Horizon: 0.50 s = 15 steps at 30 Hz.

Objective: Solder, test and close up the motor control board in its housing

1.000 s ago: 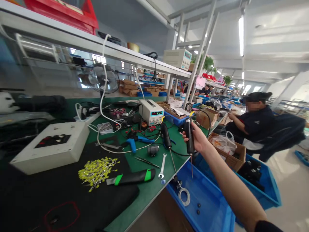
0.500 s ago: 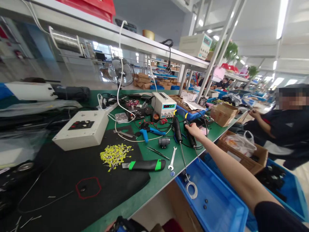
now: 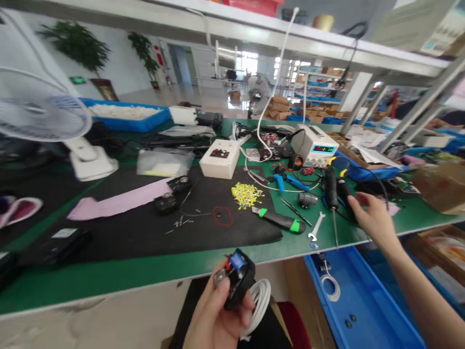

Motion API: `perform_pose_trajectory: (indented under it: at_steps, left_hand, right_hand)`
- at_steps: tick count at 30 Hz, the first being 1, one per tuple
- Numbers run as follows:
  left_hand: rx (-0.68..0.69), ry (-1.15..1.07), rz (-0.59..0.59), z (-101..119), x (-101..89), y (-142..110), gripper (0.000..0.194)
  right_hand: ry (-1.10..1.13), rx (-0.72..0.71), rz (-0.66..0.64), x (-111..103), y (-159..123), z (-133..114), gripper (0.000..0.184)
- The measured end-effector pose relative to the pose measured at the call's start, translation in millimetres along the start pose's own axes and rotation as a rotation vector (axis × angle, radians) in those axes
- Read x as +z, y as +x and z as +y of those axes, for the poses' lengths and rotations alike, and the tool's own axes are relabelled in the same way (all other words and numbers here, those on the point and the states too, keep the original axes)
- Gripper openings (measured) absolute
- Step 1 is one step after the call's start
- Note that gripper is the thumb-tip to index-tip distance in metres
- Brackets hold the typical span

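In my left hand point(image 3: 214, 310) is a small black device point(image 3: 240, 283) with blue and red parts inside and a round metal piece at its side. A coil of white cable point(image 3: 259, 303) hangs beside it. My right hand point(image 3: 376, 220) reaches across the bench, its fingers curled at the handle of a black electric screwdriver point(image 3: 343, 191). The lower end of this tool is hidden behind the hand. A second electric screwdriver point(image 3: 330, 189) lies just left of it, its long bit pointing at the bench edge. A wrench point(image 3: 317, 227) lies nearby.
A utility knife point(image 3: 281, 221) and yellow-headed pieces point(image 3: 245, 194) lie on the black mat point(image 3: 145, 242). Behind are a white box point(image 3: 221, 167) and a power supply point(image 3: 315, 145). A blue bin point(image 3: 341, 300) stands below the bench edge. A white fan point(image 3: 92, 162) stands left.
My view has swung left. My left hand with the black device and cable coil has come into view from below. My right hand stays at the same screwdriver, lower along its handle.
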<state>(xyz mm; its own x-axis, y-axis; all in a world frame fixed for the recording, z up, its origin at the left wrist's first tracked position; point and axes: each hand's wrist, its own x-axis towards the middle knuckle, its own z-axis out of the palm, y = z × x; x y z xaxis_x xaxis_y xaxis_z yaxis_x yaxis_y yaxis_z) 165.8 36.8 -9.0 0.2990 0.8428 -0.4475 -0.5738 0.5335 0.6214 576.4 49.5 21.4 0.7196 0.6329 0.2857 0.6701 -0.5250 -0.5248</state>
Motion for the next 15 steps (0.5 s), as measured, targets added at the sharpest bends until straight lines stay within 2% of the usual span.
perform_pose_trajectory:
  at_steps: [3, 4, 5, 6, 8, 11, 15]
  left_hand:
    - [0.0, -0.115, -0.153, 6.6, 9.7, -12.6, 0.039]
    - [0.004, -0.134, -0.188, 7.7, 11.4, -17.1, 0.034]
    - [0.012, -0.139, -0.217, 8.3, 12.5, -21.8, 0.032]
    - [0.027, -0.13, -0.24, 8.2, 13.2, -26.6, 0.033]
    - [0.075, -0.06, -0.268, 6.9, 13.6, -36.0, 0.047]
    - [0.179, 0.11, -0.256, 5.1, 13.9, -47.9, 0.068]
    - [0.275, 0.316, -0.199, 6.0, 16.0, -59.8, 0.065]
  right_hand:
    - [0.169, -0.073, -0.115, -2.4, -75.6, -3.3, 0.043]
    - [0.303, -0.106, -0.119, -2.2, -103.2, -6.7, 0.047]
    - [0.409, -0.137, -0.209, -1.2, -129.9, -11.8, 0.048]
    - [0.481, -0.171, -0.301, 0.2, -154.3, -18.6, 0.044]
    - [0.591, -0.231, -0.395, 3.3, -193.6, -36.2, 0.038]
    - [0.712, -0.318, -0.485, 2.9, -226.5, -65.8, 0.034]
    - [0.797, -0.396, -0.489, -9.5, -240.2, -98.2, 0.029]
